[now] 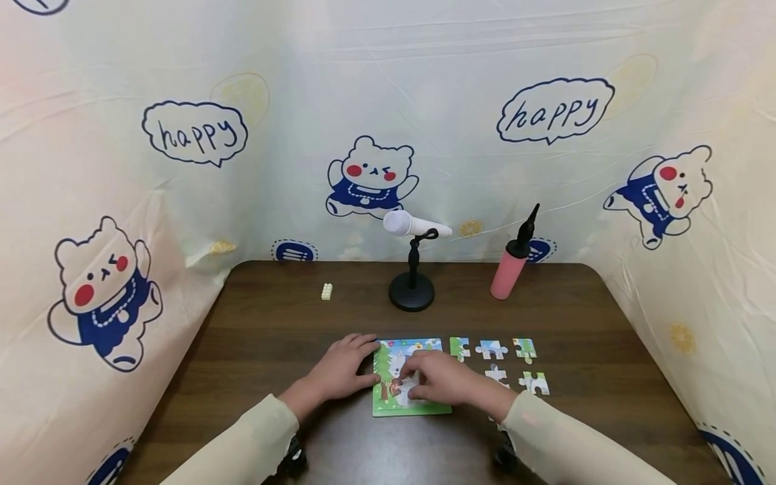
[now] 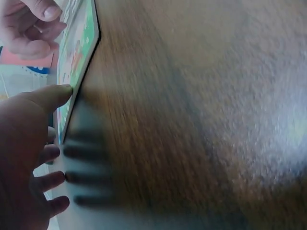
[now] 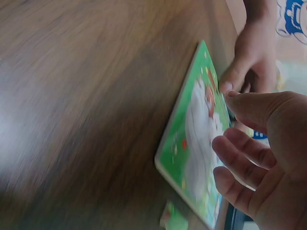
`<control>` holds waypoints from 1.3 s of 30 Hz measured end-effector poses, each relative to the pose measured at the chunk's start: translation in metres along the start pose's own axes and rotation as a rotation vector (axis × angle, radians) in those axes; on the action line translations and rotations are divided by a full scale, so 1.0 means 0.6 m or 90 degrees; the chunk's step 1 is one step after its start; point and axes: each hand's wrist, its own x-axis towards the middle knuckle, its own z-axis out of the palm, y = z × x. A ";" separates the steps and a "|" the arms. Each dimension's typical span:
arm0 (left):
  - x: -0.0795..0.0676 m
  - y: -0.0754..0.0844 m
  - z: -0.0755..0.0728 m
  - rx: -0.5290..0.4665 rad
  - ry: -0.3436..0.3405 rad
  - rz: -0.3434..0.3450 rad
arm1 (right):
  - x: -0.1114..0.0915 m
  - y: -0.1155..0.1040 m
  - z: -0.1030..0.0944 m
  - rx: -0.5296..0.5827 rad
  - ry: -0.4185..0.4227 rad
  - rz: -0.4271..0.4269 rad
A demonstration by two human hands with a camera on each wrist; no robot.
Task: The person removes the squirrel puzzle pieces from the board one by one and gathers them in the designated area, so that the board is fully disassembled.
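A puzzle board (image 1: pixel 394 409) with a green border and a white animal picture lies flat on the brown table. My left hand (image 1: pixel 344 367) rests at its left side; in the left wrist view the thumb (image 2: pixel 60 93) touches the board's edge and the other fingers are spread apart. Over the middle of the picture is my right hand (image 1: pixel 442 378), partly covering it. The right wrist view shows its thumb and fingers (image 3: pixel 240 155) bent loosely, with a gap and nothing held between them. Several loose jigsaw pieces (image 1: pixel 492 349) lie to the board's right, some partly hidden by the right forearm.
Behind the board, a white microphone (image 1: pixel 418 225) sits on a black round-based stand (image 1: pixel 412 294). A pink hand pump (image 1: pixel 508 275) with a black nozzle stands back right, and a small cream toy brick (image 1: pixel 327 291) lies back left. Printed cloth (image 1: pixel 448 148) surrounds the table's back and sides.
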 end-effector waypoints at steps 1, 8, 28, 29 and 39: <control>0.000 -0.002 0.000 0.000 -0.001 0.001 | 0.007 -0.003 0.006 -0.006 0.000 -0.008; -0.002 -0.007 -0.002 0.015 0.008 0.001 | 0.033 -0.020 0.024 -0.038 0.010 -0.018; -0.004 0.003 0.001 0.004 0.008 -0.005 | 0.046 -0.030 0.049 -0.080 0.004 0.072; -0.004 0.003 0.001 0.003 0.006 -0.006 | 0.047 -0.031 0.049 -0.078 0.004 0.073; -0.005 -0.001 0.005 0.007 0.009 0.005 | 0.050 -0.032 0.047 -0.047 0.015 0.080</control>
